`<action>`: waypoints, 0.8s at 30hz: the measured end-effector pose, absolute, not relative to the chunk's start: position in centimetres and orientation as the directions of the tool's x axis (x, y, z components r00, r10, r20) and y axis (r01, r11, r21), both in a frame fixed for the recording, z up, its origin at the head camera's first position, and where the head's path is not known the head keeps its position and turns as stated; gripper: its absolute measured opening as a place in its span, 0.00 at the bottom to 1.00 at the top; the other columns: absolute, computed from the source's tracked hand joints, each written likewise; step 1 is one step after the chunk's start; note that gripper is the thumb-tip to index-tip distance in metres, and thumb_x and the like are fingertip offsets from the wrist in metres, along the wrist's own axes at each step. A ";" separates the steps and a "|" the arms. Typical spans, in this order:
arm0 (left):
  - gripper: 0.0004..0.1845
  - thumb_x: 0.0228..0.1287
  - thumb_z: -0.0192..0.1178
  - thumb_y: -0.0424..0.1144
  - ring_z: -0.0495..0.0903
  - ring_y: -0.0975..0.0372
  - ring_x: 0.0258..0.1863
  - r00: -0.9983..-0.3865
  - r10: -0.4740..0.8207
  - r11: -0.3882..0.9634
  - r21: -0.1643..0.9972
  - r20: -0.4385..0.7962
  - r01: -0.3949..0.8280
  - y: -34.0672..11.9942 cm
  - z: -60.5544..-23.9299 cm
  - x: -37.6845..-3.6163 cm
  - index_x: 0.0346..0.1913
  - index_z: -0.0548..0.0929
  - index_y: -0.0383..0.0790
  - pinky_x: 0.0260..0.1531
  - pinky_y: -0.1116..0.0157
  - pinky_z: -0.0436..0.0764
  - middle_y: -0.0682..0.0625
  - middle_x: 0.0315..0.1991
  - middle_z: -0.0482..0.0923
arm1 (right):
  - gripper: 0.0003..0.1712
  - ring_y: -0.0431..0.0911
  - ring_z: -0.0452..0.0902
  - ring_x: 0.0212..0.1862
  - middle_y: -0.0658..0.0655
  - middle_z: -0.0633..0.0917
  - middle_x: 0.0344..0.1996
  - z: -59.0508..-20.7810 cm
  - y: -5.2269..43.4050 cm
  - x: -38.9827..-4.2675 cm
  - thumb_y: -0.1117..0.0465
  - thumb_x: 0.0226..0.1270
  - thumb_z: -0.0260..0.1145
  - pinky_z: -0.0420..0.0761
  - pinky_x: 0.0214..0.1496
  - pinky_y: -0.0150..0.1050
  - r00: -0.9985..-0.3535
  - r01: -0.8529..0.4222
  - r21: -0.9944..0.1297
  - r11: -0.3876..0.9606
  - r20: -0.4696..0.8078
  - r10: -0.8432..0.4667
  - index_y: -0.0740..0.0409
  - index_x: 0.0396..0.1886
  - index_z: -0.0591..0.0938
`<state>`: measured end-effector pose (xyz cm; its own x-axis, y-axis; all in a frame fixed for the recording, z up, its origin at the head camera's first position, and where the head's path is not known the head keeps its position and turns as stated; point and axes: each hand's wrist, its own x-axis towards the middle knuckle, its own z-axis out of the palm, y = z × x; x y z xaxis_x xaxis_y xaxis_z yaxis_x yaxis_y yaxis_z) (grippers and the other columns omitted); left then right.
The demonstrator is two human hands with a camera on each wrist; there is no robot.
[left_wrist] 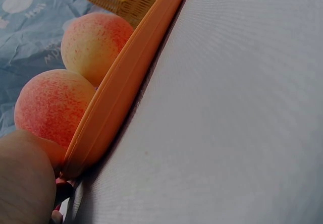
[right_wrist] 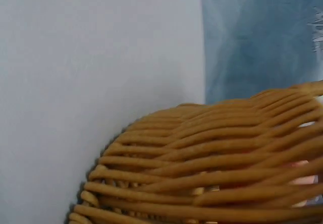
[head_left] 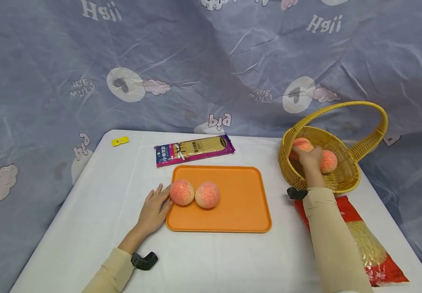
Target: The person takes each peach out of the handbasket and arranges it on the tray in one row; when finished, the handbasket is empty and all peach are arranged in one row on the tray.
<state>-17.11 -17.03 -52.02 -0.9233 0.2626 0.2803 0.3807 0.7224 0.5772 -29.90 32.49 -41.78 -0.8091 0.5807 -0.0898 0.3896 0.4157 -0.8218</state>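
Note:
An orange tray [head_left: 240,199] carries two pink-and-cream peaches, the left peach [head_left: 182,192] close against the right peach [head_left: 207,195]. My left hand [head_left: 154,211] rests at the tray's left edge with fingers spread, fingertips beside the left peach. In the left wrist view, part of that hand [left_wrist: 25,178] shows below the near peach [left_wrist: 53,108]. Inside the yellow wicker basket [head_left: 287,173], my right hand [head_left: 310,158] grips a peach [head_left: 303,143], its thumb across it; the other fingers are mostly hidden. Another peach [head_left: 329,161] lies right of this hand. Only basket weave [right_wrist: 217,153] fills the right wrist view's lower part.
A purple-ended noodle packet [head_left: 196,150] lies behind the tray. A small yellow packet [head_left: 120,141] sits at the table's far left. Under my right forearm is a red pasta bag [head_left: 368,244]. The basket's tall handle [head_left: 364,103] arches above it, near the table's right edge.

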 end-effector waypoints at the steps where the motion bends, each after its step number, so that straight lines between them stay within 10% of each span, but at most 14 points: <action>1: 0.28 0.71 0.55 0.41 0.57 0.42 0.74 -0.923 0.264 0.723 0.575 0.281 0.382 -17.0 -52.0 -17.1 0.71 0.68 0.37 0.72 0.41 0.51 0.43 0.70 0.68 | 0.53 0.58 0.63 0.69 0.67 0.66 0.69 -41.6 32.4 -29.5 0.46 0.57 0.70 0.66 0.73 0.49 -0.795 0.387 -0.833 0.395 -0.084 0.601 0.66 0.74 0.56; 12: 0.28 0.71 0.55 0.42 0.57 0.42 0.74 -0.927 0.267 0.725 0.579 0.264 0.374 -16.9 -51.5 -17.0 0.71 0.68 0.36 0.73 0.41 0.50 0.42 0.70 0.68 | 0.46 0.42 0.68 0.62 0.51 0.70 0.64 -38.1 29.7 -23.3 0.50 0.52 0.75 0.74 0.64 0.40 -0.757 0.260 -0.919 0.296 -0.003 0.654 0.46 0.71 0.66; 24: 0.28 0.71 0.54 0.42 0.57 0.42 0.74 -0.930 0.268 0.720 0.590 0.251 0.366 -17.0 -51.4 -17.0 0.71 0.68 0.36 0.73 0.41 0.50 0.42 0.70 0.68 | 0.46 0.48 0.73 0.57 0.61 0.74 0.60 -39.9 25.0 -18.4 0.62 0.51 0.77 0.73 0.55 0.34 -0.924 -0.014 -0.846 0.532 0.214 0.317 0.61 0.69 0.66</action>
